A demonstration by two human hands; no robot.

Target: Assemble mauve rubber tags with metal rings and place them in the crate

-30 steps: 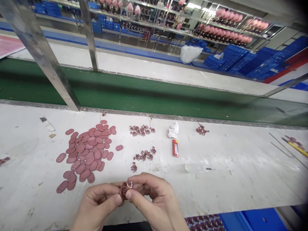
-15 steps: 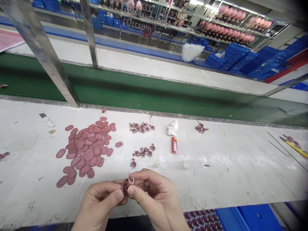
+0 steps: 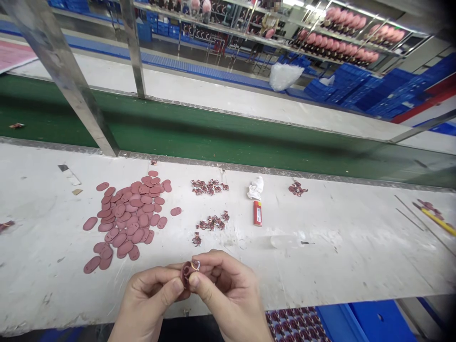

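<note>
Logged from the head camera, remotely. Far side: shelving racks [image 3: 342,35] loaded with pink-topped items, and stacked blue crates [image 3: 359,90]. A green conveyor belt [image 3: 221,137] ran across the view behind the white workbench [image 3: 331,275].

On the bench, left of centre, lay a loose heap of flat mauve oval tags [image 3: 128,213]. To its right were two clusters of small dark red charms [image 3: 210,187], then a crumpled white tissue [image 3: 255,188] just above a red lighter [image 3: 257,213].

At the bench's near edge, both hands worked close together, almost closed. The left hand [image 3: 151,294] pinched a dark red oval piece [image 3: 186,274] between thumb and fingers. The right hand [image 3: 228,289] gripped a small metal ring [image 3: 195,266] at that piece's upper edge, touching it.
</note>
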